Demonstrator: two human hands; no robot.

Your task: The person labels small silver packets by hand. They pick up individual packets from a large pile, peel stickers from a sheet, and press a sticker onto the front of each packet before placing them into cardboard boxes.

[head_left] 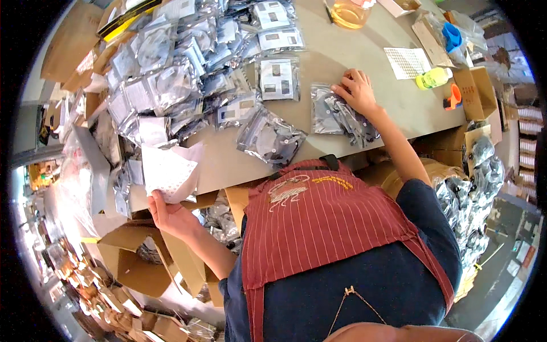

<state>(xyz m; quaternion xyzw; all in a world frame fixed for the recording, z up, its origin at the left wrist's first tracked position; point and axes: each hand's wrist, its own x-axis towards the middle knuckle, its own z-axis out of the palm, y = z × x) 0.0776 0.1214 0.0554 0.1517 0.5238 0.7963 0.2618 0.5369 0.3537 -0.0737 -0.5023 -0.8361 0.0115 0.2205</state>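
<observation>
My left hand [171, 215] pinches the lower edge of a white sheet [172, 171] printed with rows of small marks. The sheet is bent and hangs at the table's near left edge. My right hand [358, 92] is over a group of clear zip bags [329, 118] with dark contents, its fingers curled down at their upper edge. What is between those fingertips, if anything, is hidden. Left of these lies another clear zip bag [270, 138] with dark parts and small white dots. A flat bag [278, 78] with a white insert lies farther back.
A large heap of similar bags [171, 85] covers the table's left. Toward the right are a patterned white sheet [408, 62], a yellow-green bottle [434, 78], an orange tape dispenser [453, 98] and a cup of amber liquid [350, 13]. An open cardboard box [134, 256] stands below the left edge.
</observation>
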